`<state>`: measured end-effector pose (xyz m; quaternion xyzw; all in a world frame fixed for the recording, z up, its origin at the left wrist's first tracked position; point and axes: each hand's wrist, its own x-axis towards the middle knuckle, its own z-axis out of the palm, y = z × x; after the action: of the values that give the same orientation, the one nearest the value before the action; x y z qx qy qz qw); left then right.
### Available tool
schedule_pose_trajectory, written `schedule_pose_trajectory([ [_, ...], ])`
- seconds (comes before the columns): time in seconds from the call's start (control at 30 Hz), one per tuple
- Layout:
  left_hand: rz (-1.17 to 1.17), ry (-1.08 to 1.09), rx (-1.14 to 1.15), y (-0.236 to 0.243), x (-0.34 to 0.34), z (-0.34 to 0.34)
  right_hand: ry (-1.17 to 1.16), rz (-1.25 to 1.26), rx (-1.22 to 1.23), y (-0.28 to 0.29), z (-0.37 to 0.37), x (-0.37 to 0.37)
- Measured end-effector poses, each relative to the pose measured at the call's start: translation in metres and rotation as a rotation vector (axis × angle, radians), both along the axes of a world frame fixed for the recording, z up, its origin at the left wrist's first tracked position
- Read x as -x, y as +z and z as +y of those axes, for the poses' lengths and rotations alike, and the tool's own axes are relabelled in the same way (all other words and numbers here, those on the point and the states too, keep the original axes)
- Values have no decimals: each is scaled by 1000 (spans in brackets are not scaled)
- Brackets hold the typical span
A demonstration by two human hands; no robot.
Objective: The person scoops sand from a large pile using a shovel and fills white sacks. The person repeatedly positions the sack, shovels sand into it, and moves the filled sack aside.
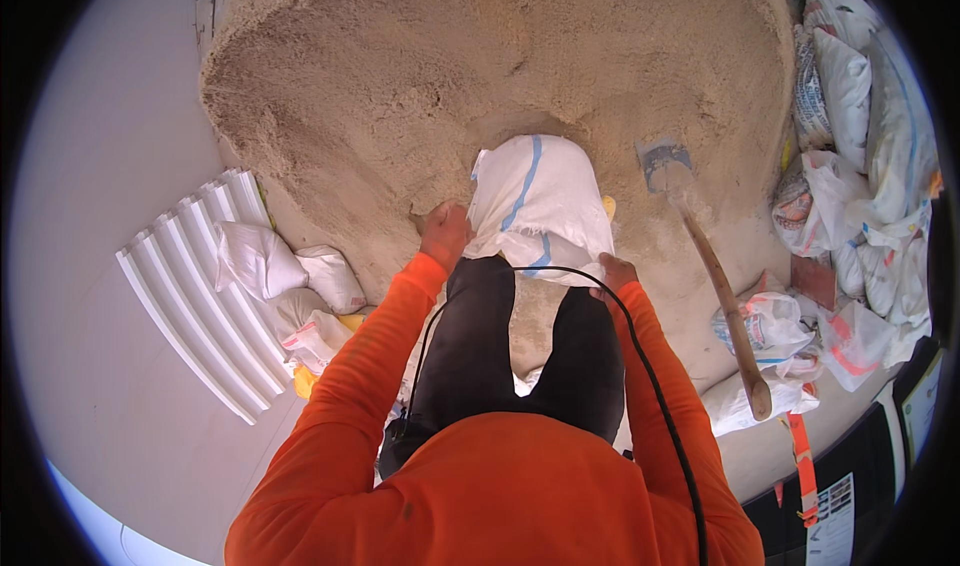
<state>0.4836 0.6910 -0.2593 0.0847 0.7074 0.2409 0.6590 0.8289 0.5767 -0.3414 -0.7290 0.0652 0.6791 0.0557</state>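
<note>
Your left hand is closed on the left edge of the white sack; your right hand pinches its near right corner, some fingers hidden. The blue-striped sack lies between your hands, just beyond your knees, at the near side of the sand pile. To the right, a shovel rests its blade on the sand. Farther right are piled bags; to the left, small pale sacks lie against a corrugated panel.
</note>
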Motion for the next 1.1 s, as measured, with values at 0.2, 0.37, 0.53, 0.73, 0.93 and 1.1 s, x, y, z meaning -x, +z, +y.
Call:
schedule_pose_trajectory([
  [0.2, 177, -581, -350, 193, -74, -56, -148, 149, -178, 140, -9, -65],
  [0.37, 273, -364, -384, 269, -93, -107, -191, 199, -266, 229, -20, -90],
  [0.53, 344, -547, -502, 330, -118, -151, -182, 198, -244, 284, -77, -108],
  [0.73, 274, -339, -545, 359, -93, -188, -31, 110, -246, 307, -118, -133],
  [0.93, 344, -51, -637, 355, -18, -231, 420, -83, -433, 373, -123, -50],
  [1.1, 385, 168, -786, 377, 97, -292, 396, 34, -549, 398, -132, 70],
])
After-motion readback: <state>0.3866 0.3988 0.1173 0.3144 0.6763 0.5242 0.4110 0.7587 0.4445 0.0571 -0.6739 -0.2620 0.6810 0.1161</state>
